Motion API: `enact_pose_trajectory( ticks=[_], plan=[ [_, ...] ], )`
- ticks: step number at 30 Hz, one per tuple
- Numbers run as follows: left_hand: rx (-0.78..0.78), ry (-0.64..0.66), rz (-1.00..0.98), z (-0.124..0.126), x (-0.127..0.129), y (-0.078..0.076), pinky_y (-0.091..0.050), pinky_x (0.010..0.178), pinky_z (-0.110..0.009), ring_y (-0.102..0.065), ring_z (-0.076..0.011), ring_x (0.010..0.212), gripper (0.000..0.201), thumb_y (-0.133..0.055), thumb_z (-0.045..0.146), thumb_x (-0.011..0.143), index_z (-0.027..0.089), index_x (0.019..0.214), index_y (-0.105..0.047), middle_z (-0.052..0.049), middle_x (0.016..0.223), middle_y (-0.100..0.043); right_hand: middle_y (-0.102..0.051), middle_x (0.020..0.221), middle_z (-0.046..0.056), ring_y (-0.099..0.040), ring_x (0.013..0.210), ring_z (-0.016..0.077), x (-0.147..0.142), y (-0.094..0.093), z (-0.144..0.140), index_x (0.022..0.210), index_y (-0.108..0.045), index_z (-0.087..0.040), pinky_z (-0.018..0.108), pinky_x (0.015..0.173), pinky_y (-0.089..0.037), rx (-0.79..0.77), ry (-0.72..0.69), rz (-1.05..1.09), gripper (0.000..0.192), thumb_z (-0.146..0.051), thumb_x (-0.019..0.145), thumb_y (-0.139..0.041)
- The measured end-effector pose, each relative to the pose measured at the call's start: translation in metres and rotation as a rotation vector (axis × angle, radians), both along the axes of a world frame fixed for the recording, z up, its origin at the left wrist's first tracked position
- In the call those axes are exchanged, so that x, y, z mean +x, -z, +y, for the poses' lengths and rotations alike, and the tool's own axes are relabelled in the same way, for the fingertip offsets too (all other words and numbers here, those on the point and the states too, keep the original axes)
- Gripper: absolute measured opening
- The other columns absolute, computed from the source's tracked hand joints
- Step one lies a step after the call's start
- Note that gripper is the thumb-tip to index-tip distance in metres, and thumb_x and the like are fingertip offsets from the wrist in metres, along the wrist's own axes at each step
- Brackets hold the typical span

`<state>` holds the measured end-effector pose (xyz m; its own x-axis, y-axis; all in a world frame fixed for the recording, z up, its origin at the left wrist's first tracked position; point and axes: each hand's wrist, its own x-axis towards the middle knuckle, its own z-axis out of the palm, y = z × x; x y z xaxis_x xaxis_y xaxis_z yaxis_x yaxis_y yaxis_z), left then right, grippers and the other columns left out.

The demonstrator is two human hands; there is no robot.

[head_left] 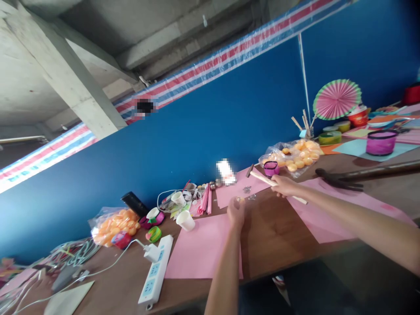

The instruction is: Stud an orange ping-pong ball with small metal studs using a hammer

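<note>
My right hand (285,186) is closed around the pale wooden handle of a small hammer (260,177), whose dark head points up and to the left. Over the edge of a pink sheet (205,247), my left hand (235,213) has its fingers drawn together. A small pale bit shows at those fingertips, too small to name. Just beyond them, small shiny metal pieces (247,189) lie in two little heaps, partly on another pink sheet (223,194). A purple cup-like container with a dark rim (271,168) stands behind the hammer.
Bags of orange balls (302,155) lie at the back right and left. A larger hammer (341,177) rests at right. White cups (186,221), a power strip (155,271) and cables (77,253) occupy the left side. A blue partition (164,144) borders the brown table (272,236).
</note>
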<state>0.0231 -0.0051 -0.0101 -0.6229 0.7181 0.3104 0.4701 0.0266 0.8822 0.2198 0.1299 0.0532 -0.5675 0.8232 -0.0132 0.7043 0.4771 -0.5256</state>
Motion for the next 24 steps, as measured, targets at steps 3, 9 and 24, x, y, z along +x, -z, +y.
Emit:
enact_pose_trajectory(
  ticks=[3,9,24],
  plan=[
    [0.008,-0.019,0.004,0.0,-0.001,0.0,-0.045,0.08,-0.031,-0.06,-0.0194,0.088,0.04,-0.058,0.032,0.072,0.018,0.11,-0.057,-0.009,0.103,-0.064,-0.064,0.079,0.004,-0.056,0.05,0.0097,0.006,-0.006,-0.018,0.112,-0.043,-0.016,0.018,0.044,-0.038,-0.067,-0.084,0.114,0.032,-0.027,0.082,-0.042],
    [0.033,-0.069,0.006,0.002,-0.002,0.003,-0.043,0.085,-0.032,-0.058,-0.022,0.096,0.044,-0.06,0.033,0.072,0.016,0.112,-0.056,-0.012,0.107,-0.062,-0.063,0.073,0.001,-0.055,0.051,0.0107,0.02,-0.019,-0.06,0.119,-0.044,-0.022,0.02,0.049,-0.038,0.047,-0.277,0.276,0.035,-0.034,0.088,-0.034],
    [0.075,-0.051,-0.008,0.005,-0.003,0.009,-0.046,0.078,-0.032,-0.061,-0.0205,0.084,0.033,-0.058,0.033,0.073,0.016,0.101,-0.059,-0.01,0.094,-0.066,-0.066,0.099,0.004,-0.063,0.079,0.0199,0.018,-0.002,-0.078,0.125,-0.043,-0.028,0.026,0.064,-0.041,0.385,-0.298,0.164,0.04,-0.024,0.086,-0.038]
  ],
)
